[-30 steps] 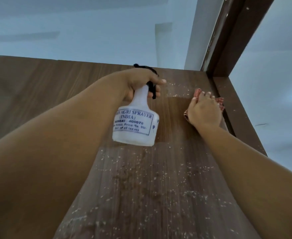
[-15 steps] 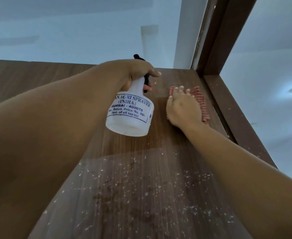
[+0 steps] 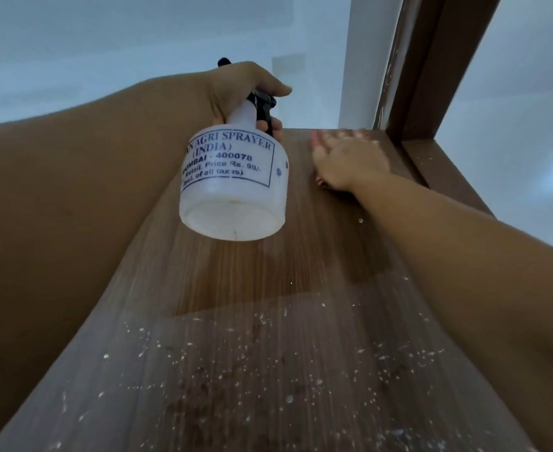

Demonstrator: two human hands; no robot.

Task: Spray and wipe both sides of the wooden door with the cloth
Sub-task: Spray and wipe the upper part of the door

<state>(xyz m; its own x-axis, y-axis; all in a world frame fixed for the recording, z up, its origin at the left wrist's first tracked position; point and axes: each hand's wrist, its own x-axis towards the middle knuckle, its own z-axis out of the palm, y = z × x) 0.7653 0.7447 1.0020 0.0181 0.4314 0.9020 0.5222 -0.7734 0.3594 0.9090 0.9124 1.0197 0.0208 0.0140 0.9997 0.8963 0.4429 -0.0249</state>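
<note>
Head view: left hand (image 3: 236, 89) fingers grip spray bottle (image 3: 232, 187) neck. Right hand (image 3: 347, 161) fingers flat, blurred, pressing on door (image 3: 268, 321); cloth mostly hidden beneath them. Droplets speckle wood below.

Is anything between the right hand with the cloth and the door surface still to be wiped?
Nothing visible blocks it. The right hand lies flat on the brown wooden door, the cloth mostly hidden beneath it. The left hand holds the white plastic spray bottle off to the side, clear of the speckled area below.
</note>
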